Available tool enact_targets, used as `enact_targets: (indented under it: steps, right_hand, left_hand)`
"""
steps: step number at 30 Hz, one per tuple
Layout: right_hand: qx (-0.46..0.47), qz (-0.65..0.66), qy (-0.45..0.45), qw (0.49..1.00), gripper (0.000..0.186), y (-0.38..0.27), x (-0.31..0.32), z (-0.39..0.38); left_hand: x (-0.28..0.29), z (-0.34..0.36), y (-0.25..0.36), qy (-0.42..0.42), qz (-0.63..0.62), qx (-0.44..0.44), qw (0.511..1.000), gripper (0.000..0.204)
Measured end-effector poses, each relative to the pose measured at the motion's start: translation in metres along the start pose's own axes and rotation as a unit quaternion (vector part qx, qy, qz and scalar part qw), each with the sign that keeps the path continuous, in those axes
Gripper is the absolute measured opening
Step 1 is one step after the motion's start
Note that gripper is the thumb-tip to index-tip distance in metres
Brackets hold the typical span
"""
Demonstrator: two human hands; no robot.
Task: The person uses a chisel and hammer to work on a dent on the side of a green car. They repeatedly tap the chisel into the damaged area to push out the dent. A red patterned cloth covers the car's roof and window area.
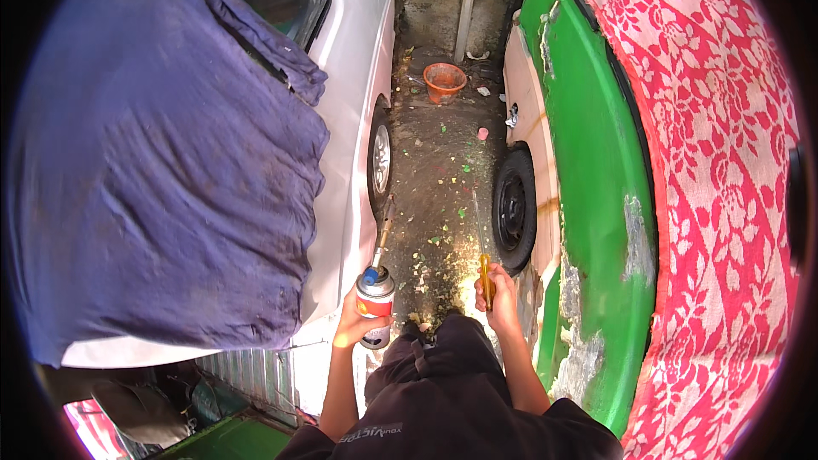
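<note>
Head: left hand [351,324] grips torch canister [375,302] upright, nozzle up-forward.

Red-labelled gas canister [376,300], left hand [354,324]

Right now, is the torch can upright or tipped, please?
Roughly upright: the can stands in the left hand, nozzle pointing up and forward.

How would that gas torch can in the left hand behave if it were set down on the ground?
The torch can is a smooth, tall cylinder with a long nozzle on top, so it probably tips easily. On its side it would likely roll. The left hand wraps it fully, suggesting it is fairly light.
</note>
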State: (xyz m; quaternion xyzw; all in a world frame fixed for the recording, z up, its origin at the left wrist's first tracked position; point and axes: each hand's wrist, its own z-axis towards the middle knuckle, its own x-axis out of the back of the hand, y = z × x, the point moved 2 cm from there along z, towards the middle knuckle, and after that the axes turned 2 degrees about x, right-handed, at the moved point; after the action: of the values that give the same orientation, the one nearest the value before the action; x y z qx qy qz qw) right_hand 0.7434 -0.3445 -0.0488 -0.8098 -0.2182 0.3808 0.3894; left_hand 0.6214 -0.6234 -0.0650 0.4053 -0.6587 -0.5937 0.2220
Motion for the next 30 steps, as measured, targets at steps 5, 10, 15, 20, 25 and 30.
enact_targets:
  steps: [5,10,15,20,25,30]
  right_hand:
    - [-0.027,-0.007,-0.054,0.998,0.017,0.023,0.004,-0.036]
    - [-0.013,0.004,-0.122,0.992,0.020,0.046,0.012,-0.064]
    - [-0.011,0.026,-0.169,0.985,0.022,0.077,0.016,-0.108]
    - [-0.059,0.010,-0.232,0.971,0.021,0.118,0.009,-0.165]
    - [-0.095,-0.058,-0.274,0.955,0.021,0.164,-0.011,-0.215]
    - [-0.100,-0.117,-0.307,0.939,0.021,0.211,-0.052,-0.249]
  left_hand:
    - [-0.009,-0.073,0.000,0.067,0.042,-0.055,0.995,0.075]
    - [-0.027,-0.153,-0.026,0.110,-0.023,-0.062,0.992,0.064]
    - [-0.053,-0.246,-0.055,0.185,-0.070,-0.050,0.979,0.067]
    - [-0.060,-0.336,-0.070,0.262,-0.062,-0.052,0.962,0.059]
    - [-0.035,-0.397,-0.091,0.327,-0.087,-0.096,0.936,0.054]
    - [0.020,-0.435,-0.110,0.318,-0.141,-0.102,0.932,0.054]
